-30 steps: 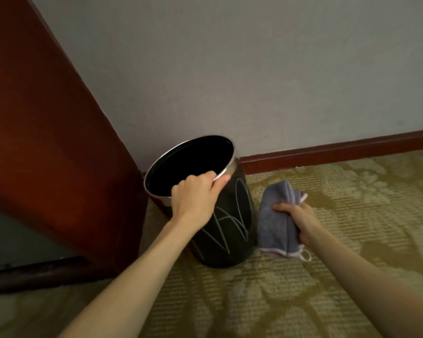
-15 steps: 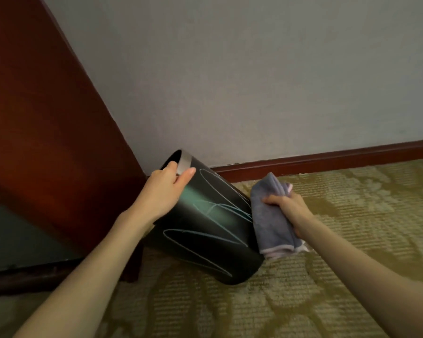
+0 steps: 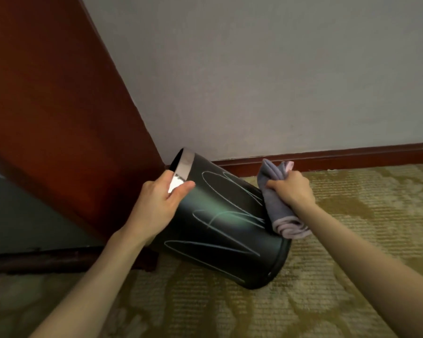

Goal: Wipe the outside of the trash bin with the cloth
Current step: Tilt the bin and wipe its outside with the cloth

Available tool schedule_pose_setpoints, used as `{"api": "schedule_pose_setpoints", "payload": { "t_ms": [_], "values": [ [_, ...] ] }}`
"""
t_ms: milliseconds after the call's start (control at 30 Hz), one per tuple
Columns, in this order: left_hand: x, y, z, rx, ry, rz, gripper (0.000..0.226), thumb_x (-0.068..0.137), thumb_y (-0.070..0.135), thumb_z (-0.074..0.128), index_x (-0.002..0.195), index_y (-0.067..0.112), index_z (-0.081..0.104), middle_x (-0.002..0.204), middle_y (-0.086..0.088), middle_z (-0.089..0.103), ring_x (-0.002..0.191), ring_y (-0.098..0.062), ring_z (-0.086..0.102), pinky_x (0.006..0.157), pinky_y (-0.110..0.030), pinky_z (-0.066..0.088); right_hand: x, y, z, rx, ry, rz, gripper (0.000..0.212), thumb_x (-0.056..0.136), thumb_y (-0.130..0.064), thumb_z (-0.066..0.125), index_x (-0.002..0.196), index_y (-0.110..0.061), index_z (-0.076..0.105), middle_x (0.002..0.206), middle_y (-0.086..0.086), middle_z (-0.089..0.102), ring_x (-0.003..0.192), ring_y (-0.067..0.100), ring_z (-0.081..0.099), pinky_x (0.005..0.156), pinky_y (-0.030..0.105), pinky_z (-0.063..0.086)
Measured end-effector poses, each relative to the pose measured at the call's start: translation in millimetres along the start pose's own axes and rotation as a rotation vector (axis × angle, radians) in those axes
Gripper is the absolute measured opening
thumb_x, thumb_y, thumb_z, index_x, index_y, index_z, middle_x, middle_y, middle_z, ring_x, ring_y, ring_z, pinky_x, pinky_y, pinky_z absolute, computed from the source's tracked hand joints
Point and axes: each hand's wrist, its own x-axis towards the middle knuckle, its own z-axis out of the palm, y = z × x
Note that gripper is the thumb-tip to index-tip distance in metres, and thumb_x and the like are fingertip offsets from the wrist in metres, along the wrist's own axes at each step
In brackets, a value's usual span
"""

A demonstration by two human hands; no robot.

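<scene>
Two bare forearms reach in over the patterned carpet (image 3: pixel 352 252). The left hand (image 3: pixel 156 203) grips the metal rim of the black trash bin (image 3: pixel 220 230) (tilted away on its base edge). Right of it, the right hand (image 3: pixel 291 191) clutches the bunched grey cloth (image 3: pixel 276 206) against the bin's side, just before the wall's baseboard (image 3: pixel 352 156).

trash bin (image 3: pixel 220 223): upright → tipped left | cloth (image 3: pixel 279 215): raised against its side
</scene>
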Motion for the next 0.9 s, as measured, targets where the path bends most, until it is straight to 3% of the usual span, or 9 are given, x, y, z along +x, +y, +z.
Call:
{"api": "schedule_pose_setpoints", "payload": {
  "t_ms": [100, 200, 300, 500, 600, 700, 800, 900],
  "values": [
    [-4, -1, 2, -0.042, -0.012, -0.006, 0.059, 0.082, 0.061, 0.040, 0.079, 0.003, 0.053, 0.063, -0.016, 0.059, 0.054, -0.027, 0.056, 0.051, -0.049, 0.043, 16, -6, 2, -0.065, -0.065, 0.051, 0.042, 0.076, -0.037, 0.067, 0.102, -0.006, 0.057, 0.082, 0.010, 0.053, 0.066, 0.025, 0.049, 0.061, 0.030, 0.040],
    [-1, -2, 5, -0.086, -0.019, -0.053, 0.042, 0.091, 0.045, 0.044, 0.079, 0.005, 0.051, 0.067, -0.022, 0.057, 0.060, -0.033, 0.056, 0.056, -0.052, 0.044, 12, -11, 7, -0.117, -0.022, 0.002, 0.037, 0.077, -0.041, 0.066, 0.095, -0.010, 0.056, 0.079, 0.008, 0.057, 0.063, 0.024, 0.052, 0.056, 0.030, 0.039],
    [6, 0, 6, -0.095, -0.015, -0.084, 0.040, 0.093, 0.042, 0.043, 0.077, 0.006, 0.048, 0.072, -0.023, 0.057, 0.064, -0.034, 0.056, 0.057, -0.050, 0.043, -4, -17, 9, -0.087, 0.053, -0.072, 0.034, 0.076, -0.041, 0.066, 0.093, -0.014, 0.053, 0.083, 0.008, 0.059, 0.061, 0.021, 0.049, 0.051, 0.026, 0.033],
    [29, 4, 8, -0.059, -0.008, -0.125, 0.046, 0.094, 0.040, 0.042, 0.085, -0.004, 0.051, 0.083, -0.026, 0.060, 0.076, -0.040, 0.058, 0.068, -0.053, 0.046, -60, -25, 16, 0.103, 0.244, -0.200, 0.041, 0.074, -0.037, 0.067, 0.110, -0.021, 0.054, 0.093, 0.007, 0.065, 0.081, 0.030, 0.061, 0.063, 0.029, 0.039],
    [37, 5, 8, -0.065, -0.032, -0.147, 0.041, 0.095, 0.038, 0.043, 0.087, 0.000, 0.058, 0.085, -0.021, 0.064, 0.080, -0.035, 0.061, 0.075, -0.051, 0.048, -98, -18, 27, 0.238, 0.270, -0.307, 0.049, 0.074, -0.036, 0.068, 0.117, -0.024, 0.047, 0.098, -0.006, 0.060, 0.084, 0.011, 0.060, 0.064, 0.019, 0.042],
    [38, 2, 4, -0.138, -0.102, -0.185, 0.037, 0.096, 0.038, 0.043, 0.091, 0.007, 0.063, 0.089, -0.021, 0.066, 0.084, -0.035, 0.063, 0.080, -0.052, 0.049, -121, -8, 38, 0.317, 0.209, -0.414, 0.054, 0.074, -0.041, 0.062, 0.121, -0.021, 0.044, 0.105, -0.009, 0.056, 0.087, -0.001, 0.055, 0.071, 0.006, 0.040],
    [36, 3, 0, -0.227, -0.189, -0.212, 0.036, 0.097, 0.038, 0.042, 0.098, 0.010, 0.065, 0.096, -0.025, 0.066, 0.090, -0.037, 0.064, 0.083, -0.049, 0.048, -111, -8, 35, 0.344, 0.179, -0.425, 0.057, 0.073, -0.044, 0.060, 0.123, -0.020, 0.046, 0.108, -0.006, 0.060, 0.093, 0.007, 0.060, 0.075, 0.018, 0.048],
    [36, 4, 2, -0.277, -0.151, -0.214, 0.046, 0.097, 0.037, 0.043, 0.102, -0.006, 0.058, 0.102, -0.034, 0.062, 0.095, -0.045, 0.060, 0.085, -0.055, 0.045, -88, -12, 28, 0.295, 0.195, -0.395, 0.055, 0.073, -0.039, 0.062, 0.122, -0.019, 0.049, 0.110, 0.002, 0.062, 0.095, 0.017, 0.060, 0.077, 0.033, 0.050]
  ]
}}
